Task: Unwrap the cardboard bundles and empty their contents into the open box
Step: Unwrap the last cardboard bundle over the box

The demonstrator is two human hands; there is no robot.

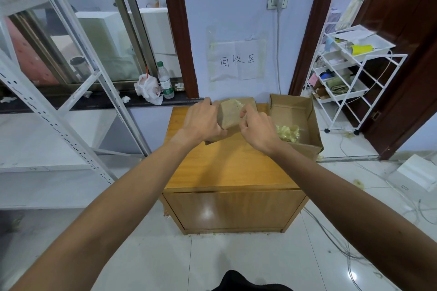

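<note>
A brown cardboard bundle (229,114) is held above the far part of a wooden cabinet top (227,163). My left hand (203,121) grips its left side. My right hand (256,129) pinches the clear wrap at the bundle's upper right edge, where yellowish filling shows. More flat cardboard (246,101) lies behind the bundle. To the right stands the open box (293,111), its flaps up, with pale yellow filler pieces (287,132) inside near its left wall.
A white wire cart (347,73) with trays stands to the right by a dark door. A metal shelf frame (59,92) rises on the left. A bottle and a plastic bag sit on the window sill (94,99). Cables and scraps lie on the tiled floor at right.
</note>
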